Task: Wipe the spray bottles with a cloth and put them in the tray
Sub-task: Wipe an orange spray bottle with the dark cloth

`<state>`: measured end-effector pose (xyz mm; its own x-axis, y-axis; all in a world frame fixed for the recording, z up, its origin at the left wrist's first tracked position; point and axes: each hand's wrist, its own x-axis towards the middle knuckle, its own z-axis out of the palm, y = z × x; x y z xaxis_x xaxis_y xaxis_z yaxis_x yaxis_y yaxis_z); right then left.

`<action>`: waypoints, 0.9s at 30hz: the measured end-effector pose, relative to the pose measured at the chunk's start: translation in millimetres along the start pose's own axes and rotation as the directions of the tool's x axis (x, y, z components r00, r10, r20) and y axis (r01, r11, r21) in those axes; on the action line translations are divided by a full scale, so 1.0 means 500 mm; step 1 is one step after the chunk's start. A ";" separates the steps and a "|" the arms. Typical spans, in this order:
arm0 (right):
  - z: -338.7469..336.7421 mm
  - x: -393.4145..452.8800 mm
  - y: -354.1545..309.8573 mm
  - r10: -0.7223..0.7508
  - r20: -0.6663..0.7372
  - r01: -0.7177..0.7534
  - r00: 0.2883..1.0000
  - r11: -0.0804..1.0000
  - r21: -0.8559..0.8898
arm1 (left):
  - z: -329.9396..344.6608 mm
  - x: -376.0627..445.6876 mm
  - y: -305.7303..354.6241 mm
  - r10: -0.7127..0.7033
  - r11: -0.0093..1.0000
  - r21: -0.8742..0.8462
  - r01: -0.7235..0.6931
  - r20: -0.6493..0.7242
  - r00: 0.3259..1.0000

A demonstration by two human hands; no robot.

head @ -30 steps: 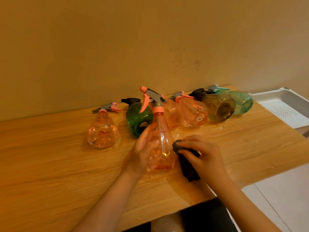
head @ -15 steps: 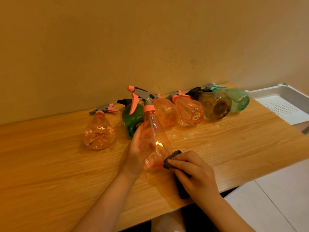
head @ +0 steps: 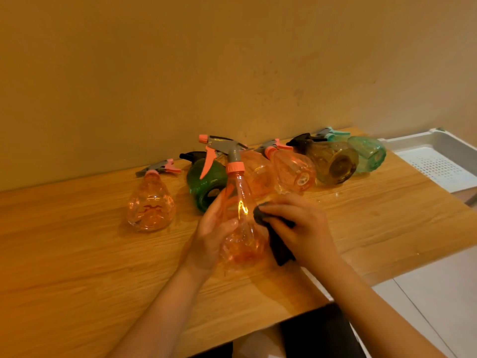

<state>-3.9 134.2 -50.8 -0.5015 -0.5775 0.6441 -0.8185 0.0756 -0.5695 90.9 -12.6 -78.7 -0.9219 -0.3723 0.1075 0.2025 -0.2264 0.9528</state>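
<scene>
at the middle of the wooden table point(head: 77, 254), near its front edge, an upright pink spray bottle point(head: 242, 239) with a grey head and pink trigger; left hand point(head: 214, 228) grips the bottle's body from the left, fingers behind it and thumb curled across the front; right hand point(head: 304, 228) pinches a dark cloth point(head: 280, 245) and presses its bunched end against the bottle's right side, the rest of the cloth hanging below the palm; behind the held bottle, along the wall point(head: 232, 60), a row of further spray bottles lying on their sides; pink bottle point(head: 151, 205) at far left, well apart from the rest; green bottle point(head: 206, 184) with a black head just behind the left hand; second pink bottle point(head: 260, 174) partly hidden by the held bottle's neck; third pink bottle point(head: 294, 171) beside it, base turned toward the camera; brown bottle point(head: 333, 164) with a black head touching a teal bottle point(head: 369, 156) at the right end of the row; white tray point(head: 444, 140) with a perforated floor beyond the table's right end; pale floor point(head: 438, 293) below it at lower right
</scene>
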 end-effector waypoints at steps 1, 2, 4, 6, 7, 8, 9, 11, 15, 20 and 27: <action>0.000 0.023 0.003 -0.002 0.009 0.002 1.000 1.000 -0.028 | 0.001 -0.002 0.000 -0.003 1.000 -0.002 0.003 0.017 1.000; 0.002 0.046 0.005 0.001 0.013 0.000 1.000 0.999 -0.053 | 0.001 -0.003 -0.002 -0.007 1.000 0.002 0.007 0.030 1.000; 0.008 0.088 0.005 -0.010 -0.006 0.010 1.000 0.996 -0.090 | 0.001 -0.004 -0.003 -0.014 1.000 0.017 0.013 0.042 0.999; 0.016 0.118 0.000 -0.046 -0.044 0.041 0.998 0.992 -0.119 | 0.002 -0.004 -0.001 -0.011 0.999 0.034 0.009 0.045 0.999; 0.019 0.124 -0.002 -0.055 -0.054 0.048 0.997 0.991 -0.125 | 0.001 -0.004 -0.002 -0.008 0.999 0.042 0.007 0.039 0.999; 0.022 0.125 -0.002 -0.052 -0.052 0.045 0.997 0.992 -0.121 | 0.002 -0.004 -0.002 -0.006 0.999 0.046 0.004 0.032 0.999; 0.023 0.120 -0.003 -0.035 -0.038 0.031 0.999 0.994 -0.108 | 0.002 -0.004 -0.002 -0.006 0.999 0.044 0.005 0.018 1.000; 0.021 0.092 -0.002 0.008 0.005 -0.008 1.000 0.997 -0.074 | 0.002 -0.005 -0.002 -0.013 0.999 0.033 0.013 -0.007 1.000; -0.006 0.005 -0.012 0.026 0.017 -0.026 1.000 0.999 -0.030 | 0.005 -0.008 -0.002 -0.030 0.999 0.045 0.031 -0.022 0.999; -0.028 -0.092 -0.026 0.062 -0.043 -0.060 0.997 0.997 0.050 | 0.015 -0.011 0.002 -0.026 0.998 0.055 0.029 -0.059 0.998; -0.031 -0.094 -0.034 0.086 -0.097 -0.080 0.992 0.995 0.064 | 0.047 -0.025 0.055 0.035 0.999 0.034 -0.026 -0.275 0.961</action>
<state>29.2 172.7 -63.4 -0.5952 -0.4874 0.6389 -0.7559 0.0697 -0.6509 100.4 7.1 -47.0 -0.7876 -0.6134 0.0581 0.2153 -0.1855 0.9588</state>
